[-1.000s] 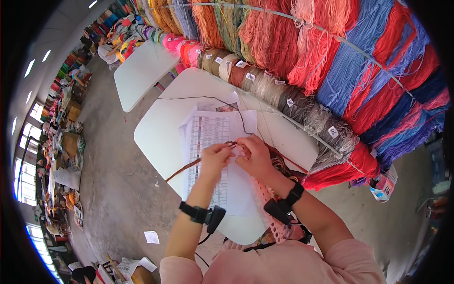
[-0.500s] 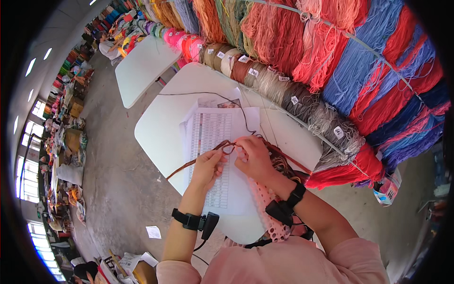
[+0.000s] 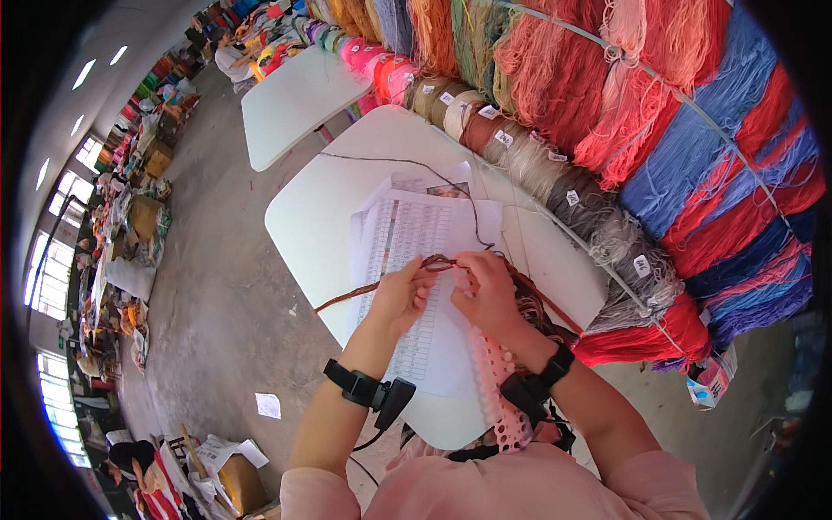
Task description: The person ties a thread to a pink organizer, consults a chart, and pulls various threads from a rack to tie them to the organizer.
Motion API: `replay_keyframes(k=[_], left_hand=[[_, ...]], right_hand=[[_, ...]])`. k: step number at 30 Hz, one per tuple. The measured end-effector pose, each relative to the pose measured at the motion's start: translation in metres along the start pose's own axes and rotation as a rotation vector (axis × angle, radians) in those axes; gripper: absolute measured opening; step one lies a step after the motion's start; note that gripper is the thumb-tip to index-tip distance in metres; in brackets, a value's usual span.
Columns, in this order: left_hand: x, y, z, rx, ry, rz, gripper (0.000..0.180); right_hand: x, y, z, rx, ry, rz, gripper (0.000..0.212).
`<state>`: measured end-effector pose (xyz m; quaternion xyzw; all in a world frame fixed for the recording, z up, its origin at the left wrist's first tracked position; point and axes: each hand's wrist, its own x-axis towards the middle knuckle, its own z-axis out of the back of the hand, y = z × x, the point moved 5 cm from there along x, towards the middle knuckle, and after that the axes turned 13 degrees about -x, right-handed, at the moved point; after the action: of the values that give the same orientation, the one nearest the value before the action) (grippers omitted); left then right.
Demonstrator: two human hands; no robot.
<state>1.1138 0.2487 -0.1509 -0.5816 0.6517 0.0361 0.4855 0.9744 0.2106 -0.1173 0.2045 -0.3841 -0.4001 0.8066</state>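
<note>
- Head view: brown yarn strand [image 3: 347,298] trails off the left edge of the white tabletop [image 3: 312,208] and runs up to the hands.
- Left hand [image 3: 400,295] pinches the strand between fingertips, over the printed paper sheets [image 3: 416,251].
- Right hand [image 3: 487,295] grips the same strand just beside the left, fingers curled.
- Pink lace strip [image 3: 498,390] lies under the right wrist.
- Yarn skeins [image 3: 607,130] are stacked along the tabletop's right side.

Hands [image 3: 446,290] lower, brown yarn [image 3: 433,263] raised
</note>
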Motion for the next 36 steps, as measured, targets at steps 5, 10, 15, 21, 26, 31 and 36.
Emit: replay_keyframes(k=[5,10,15,21,26,31,36], left_hand=[[0.009,0.001,-0.001,0.049,0.007,0.014,0.011],[-0.008,0.006,0.008,-0.054,0.063,0.033,0.009],[-0.038,-0.002,-0.008,-0.183,0.323,0.055,0.016],[-0.015,0.001,-0.041,0.804,0.451,-0.172,0.02],[-0.023,-0.033,-0.015,0.929,0.209,-0.241,0.019],[-0.074,-0.145,0.132,0.338,0.012,-0.172,0.02],[-0.147,-0.219,0.298,-0.186,-0.01,-0.279,0.015]], right_hand=[[0.0,0.006,-0.001,-0.006,-0.024,0.037,0.034],[-0.003,0.003,-0.003,-0.083,0.048,0.01,0.027],[0.0,-0.003,0.001,-0.1,-0.061,0.017,0.019],[0.005,-0.007,-0.013,0.244,-0.059,-0.134,0.016],[0.003,-0.011,-0.014,-0.064,-0.053,-0.019,0.024],[-0.002,-0.002,-0.015,-0.365,0.048,0.03,0.027],[-0.003,0.014,-0.023,-0.354,0.052,0.1,0.027]])
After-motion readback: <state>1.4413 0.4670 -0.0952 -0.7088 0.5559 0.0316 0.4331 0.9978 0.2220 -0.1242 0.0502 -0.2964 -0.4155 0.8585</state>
